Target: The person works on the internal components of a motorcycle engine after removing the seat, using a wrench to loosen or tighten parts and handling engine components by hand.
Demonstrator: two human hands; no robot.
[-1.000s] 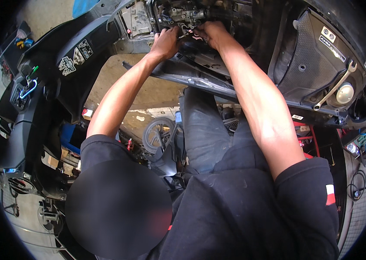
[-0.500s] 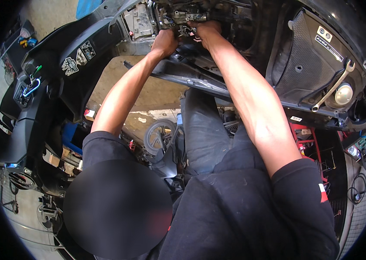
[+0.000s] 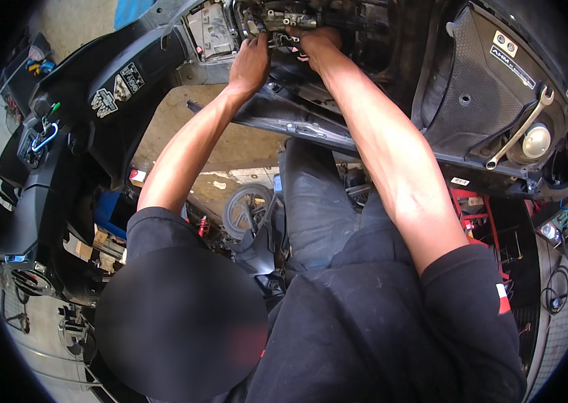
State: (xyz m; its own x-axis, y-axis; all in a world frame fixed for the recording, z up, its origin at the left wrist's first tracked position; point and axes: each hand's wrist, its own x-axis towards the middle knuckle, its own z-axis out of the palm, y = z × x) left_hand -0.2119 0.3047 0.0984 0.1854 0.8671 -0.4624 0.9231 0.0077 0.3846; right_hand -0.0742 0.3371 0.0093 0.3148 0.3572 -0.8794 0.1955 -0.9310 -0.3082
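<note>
Both of my arms reach into the open middle of a scooter with dark body panels. My left hand (image 3: 250, 66) is closed, fingertips pinched together beside a metal throttle-body-like part (image 3: 291, 21); what they grip is too small to make out. Just right of it, my right hand (image 3: 319, 44) curls its fingers around a small dark part below that metal piece, the thumb lying along its top. The hand itself hides most of what it holds. A grey battery-like box (image 3: 211, 32) sits in the frame to the left of my hands.
A combination wrench (image 3: 520, 127) rests on the scooter's panel at the right, beside a round metal cap (image 3: 536, 142). Keys with a blue carabiner (image 3: 45, 138) hang at the left. A long dark side panel (image 3: 297, 126) runs below my hands. A wheel (image 3: 247, 210) stands lower down.
My left hand has turned from a more curled fist to fingers pointing up and pinched, close to the metal part. My right hand stays nearly in place. The view has shifted slightly.
</note>
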